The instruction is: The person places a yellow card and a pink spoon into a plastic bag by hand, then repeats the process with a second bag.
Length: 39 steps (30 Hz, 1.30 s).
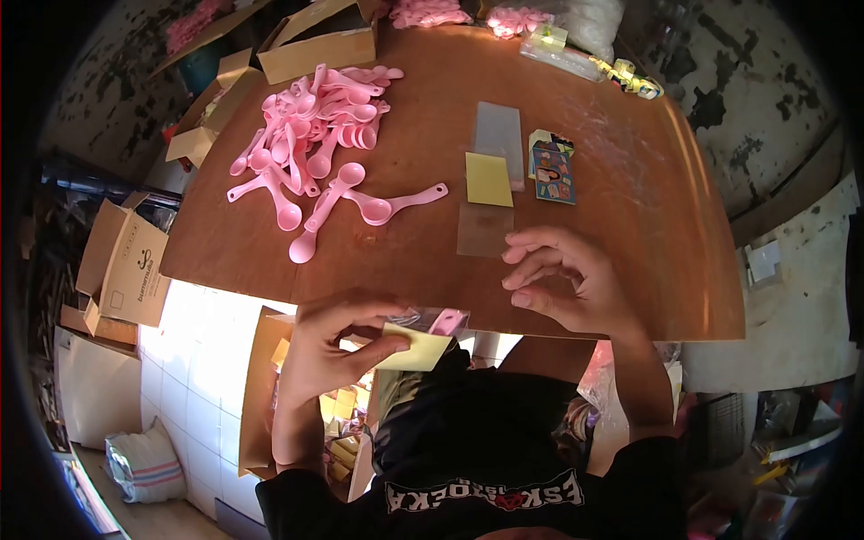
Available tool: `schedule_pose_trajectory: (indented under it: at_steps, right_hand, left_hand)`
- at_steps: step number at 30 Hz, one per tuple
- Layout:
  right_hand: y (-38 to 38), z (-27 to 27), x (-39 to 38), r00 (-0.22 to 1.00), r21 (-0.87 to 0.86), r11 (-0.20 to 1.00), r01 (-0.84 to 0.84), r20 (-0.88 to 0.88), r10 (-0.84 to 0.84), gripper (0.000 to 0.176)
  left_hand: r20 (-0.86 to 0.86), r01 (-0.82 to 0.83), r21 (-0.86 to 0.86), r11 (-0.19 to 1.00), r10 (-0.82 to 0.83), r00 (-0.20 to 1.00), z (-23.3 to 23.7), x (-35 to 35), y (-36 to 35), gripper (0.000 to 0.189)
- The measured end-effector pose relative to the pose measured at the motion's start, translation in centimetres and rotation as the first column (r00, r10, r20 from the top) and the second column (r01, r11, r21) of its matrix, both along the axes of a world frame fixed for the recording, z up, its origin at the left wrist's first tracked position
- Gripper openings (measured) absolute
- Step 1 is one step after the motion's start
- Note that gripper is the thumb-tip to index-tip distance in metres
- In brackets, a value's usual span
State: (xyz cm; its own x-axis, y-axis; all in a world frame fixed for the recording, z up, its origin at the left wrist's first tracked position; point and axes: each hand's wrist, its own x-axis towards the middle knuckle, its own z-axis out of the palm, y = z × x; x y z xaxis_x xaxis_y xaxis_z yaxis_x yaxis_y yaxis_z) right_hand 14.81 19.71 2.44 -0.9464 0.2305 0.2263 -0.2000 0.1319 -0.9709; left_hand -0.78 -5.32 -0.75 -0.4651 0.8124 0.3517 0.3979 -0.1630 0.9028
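My left hand (pixel 333 346) pinches a clear plastic packet (pixel 461 319) at the table's near edge. Inside it are a pale yellow card (pixel 416 349) and a pink piece, probably a measuring spoon (pixel 445 321). My right hand (pixel 567 279) hovers by the near edge, fingers curled but apart, with nothing in them. Just beyond it lie clear plastic bags (pixel 499 126), with a yellow card (pixel 489 180) on them. Beside these sits a small stack of printed cards (pixel 553 171). To the left, a heap of pink measuring spoons (pixel 315 117) covers part of the table, several lying nearer me.
The brown wooden table (pixel 405 270) ends close to my body. An open carton (pixel 261 387) with yellow-carded packets stands below on the left. More cardboard boxes (pixel 319 45) stand at the far left. Plastic bags (pixel 567 58) and a yellow patterned strip (pixel 630 79) lie at the back.
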Motion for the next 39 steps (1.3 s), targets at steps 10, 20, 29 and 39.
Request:
schedule_pose_trajectory:
  at_steps: [10,20,29,39]
  right_hand:
    - [5.0,-2.3,-7.6,0.983,0.9,0.416,0.128,-0.06,-0.174,0.032]
    - [-0.8,-3.7,-2.4,0.966,0.959,0.248,0.137,-0.074,-0.249,0.055]
    - [-3.1,-5.6,4.1,0.964,0.953,0.146,0.264,-0.258,-0.055,0.028]
    - [-6.1,-3.5,6.4,0.962,0.918,0.347,0.19,-0.245,0.122,0.022]
  left_hand:
    - [-0.165,0.116,-0.699,0.705,-0.317,0.934,-4.7,0.7,-8.5,0.059]
    - [0.395,0.541,-0.131,0.831,-0.457,0.797,-4.9,3.3,1.3,0.028]
    - [0.827,0.563,0.152,0.813,-0.416,0.377,-8.4,6.9,5.0,0.081]
    - [0.846,0.272,-0.018,0.962,-0.13,0.517,-7.0,8.4,5.8,0.029]
